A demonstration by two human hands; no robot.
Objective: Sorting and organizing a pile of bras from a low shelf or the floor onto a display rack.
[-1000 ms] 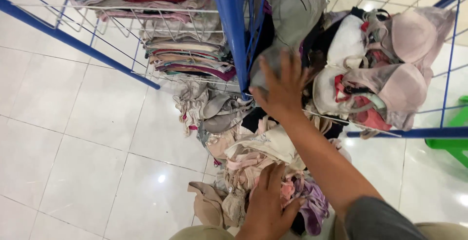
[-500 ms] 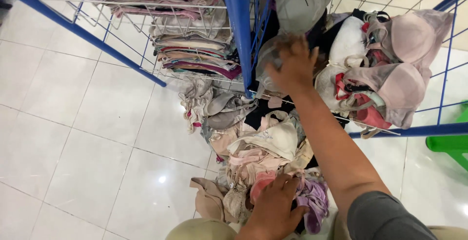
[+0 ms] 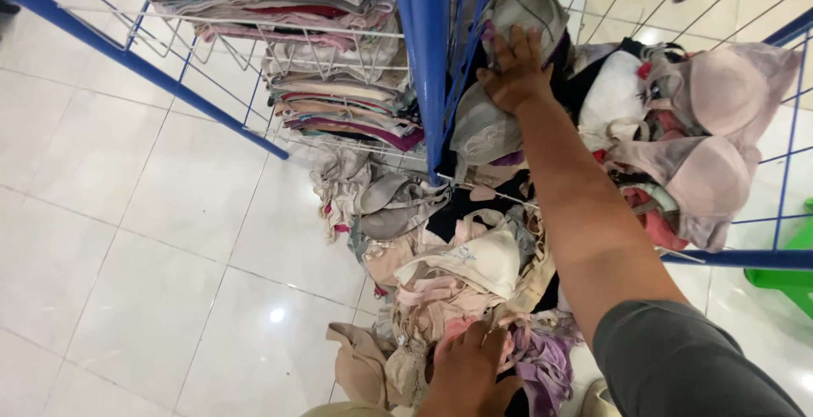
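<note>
My right hand reaches up into a blue wire rack and lies flat on a grey bra at the top of a heap of bras; a second grey cup sits just below my wrist. My left hand rests low in the view on a loose pile of bras on the floor, its fingers spread over a pink one and next to a purple one. Neither hand has anything closed in it.
Folded garments are stacked on wire shelves left of the blue post. Pink and white bras fill the rack's right side. A green plastic stool stands at the right edge. White floor tiles stretch to the left.
My right hand has moved up the rack from the lower grey cup to the grey bra at the top. My left hand slid slightly down on the floor pile.
</note>
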